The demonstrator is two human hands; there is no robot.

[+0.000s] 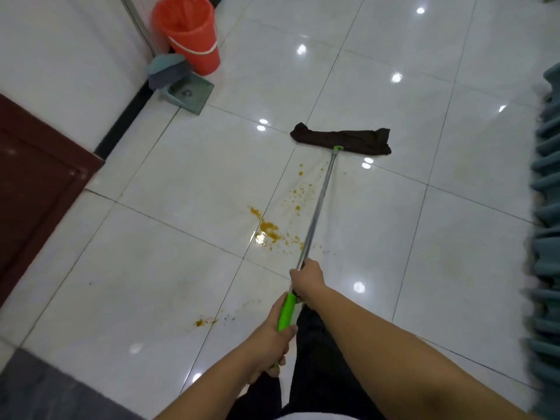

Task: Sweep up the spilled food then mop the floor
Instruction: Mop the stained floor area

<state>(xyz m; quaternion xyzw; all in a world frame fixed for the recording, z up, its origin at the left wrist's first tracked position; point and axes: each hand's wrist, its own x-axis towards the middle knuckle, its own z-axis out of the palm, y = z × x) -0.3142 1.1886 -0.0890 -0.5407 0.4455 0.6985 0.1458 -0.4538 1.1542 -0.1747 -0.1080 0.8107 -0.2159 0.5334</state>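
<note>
- Left hand [272, 341] curls round the mop's green grip [286, 310]; right hand [306, 281] clasps the metal shaft [318, 207] just above.
- Mop head [341, 140] lies flat beyond the orange spill [268, 230].
- Dragging back could smear the stains wider, and the slick patch invites a slip.
- Glossy white tiled floor [454, 237]: maroon door [33, 177], broom [168, 68], dustpan [189, 92], red bucket [189, 31], teal fabric [547, 207].

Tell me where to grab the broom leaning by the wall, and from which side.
Likely best: grip the broom by its bare metal handle, above the teal head, reaching from the near, open-floor side. The wall backs it, the red bucket crowds its right, and the head sits in the dustpan.
</note>
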